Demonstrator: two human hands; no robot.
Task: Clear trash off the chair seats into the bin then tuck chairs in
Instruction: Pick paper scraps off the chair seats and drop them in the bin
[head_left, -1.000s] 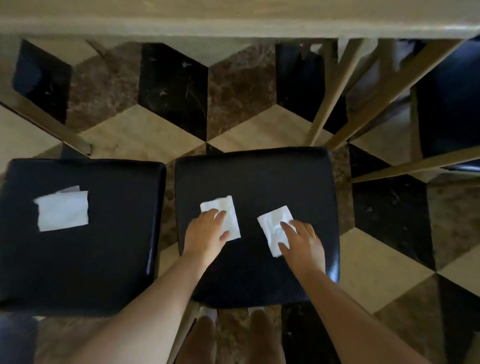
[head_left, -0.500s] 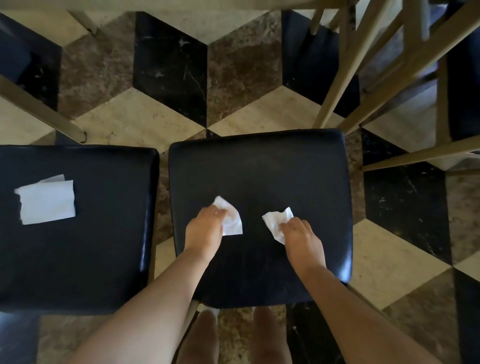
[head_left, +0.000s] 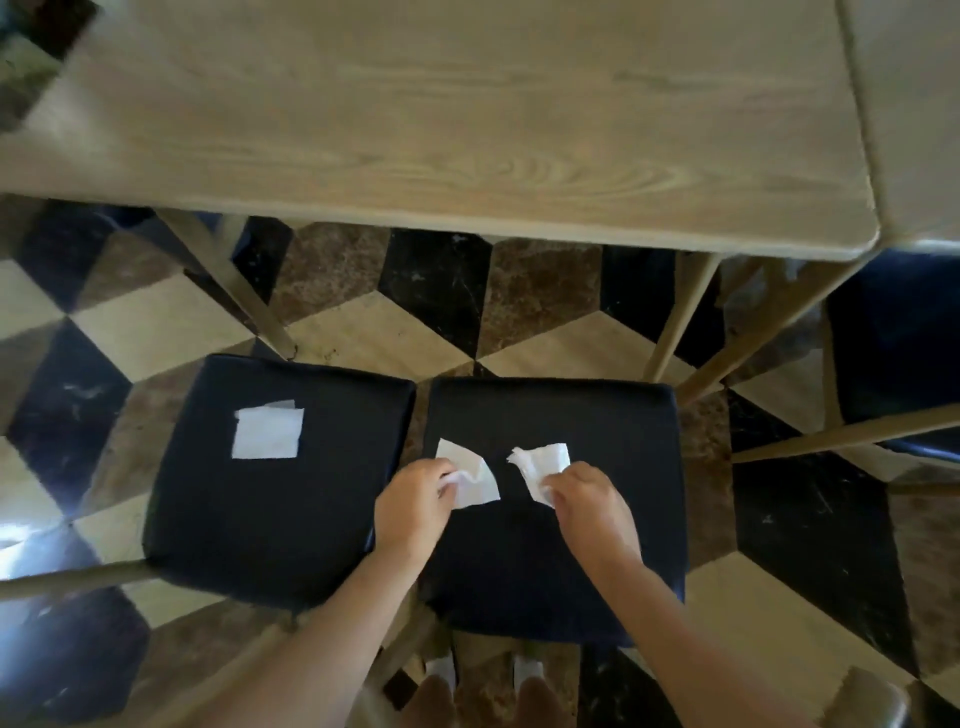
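Two black padded chair seats stand side by side in front of me. Over the right seat (head_left: 613, 415) my left hand (head_left: 415, 506) pinches a crumpled white tissue (head_left: 475, 475). Beside it my right hand (head_left: 589, 501) pinches a second crumpled white tissue (head_left: 543, 462). Both tissues are lifted at the pinched edge and bunched. A third white tissue (head_left: 267, 433) lies flat and untouched on the left seat (head_left: 249, 519). No bin is in view.
A pale wooden table (head_left: 441, 114) fills the upper view, its legs (head_left: 675, 317) standing just beyond the seats. Another dark chair (head_left: 898, 348) sits at the right, partly under a second table. The floor is patterned in black, brown and cream tiles.
Both hands have closed on their tissues and gathered them up off the right seat. My head has lifted and pulled back, so the tabletop now shows.
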